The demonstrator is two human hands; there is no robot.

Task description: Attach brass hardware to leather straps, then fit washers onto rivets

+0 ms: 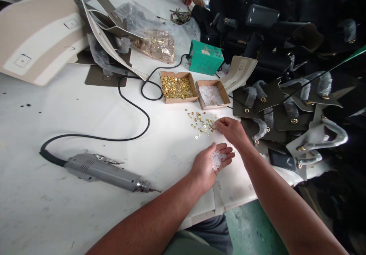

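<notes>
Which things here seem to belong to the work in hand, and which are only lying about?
Apparently in use:
- clear rings in the open left hand
- loose gold pieces beside the right hand
- probably the gold-filled box and clear-ring box

Apparently lying about:
- grey power tool
- green unit
- beige panels

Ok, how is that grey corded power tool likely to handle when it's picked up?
The grey power tool looks rigid and probably heavy for its size, given its thick body and metal nose. Its rounded barrel might roll a little. The black cord lies in loose curves, so it should trail floppily.
</notes>
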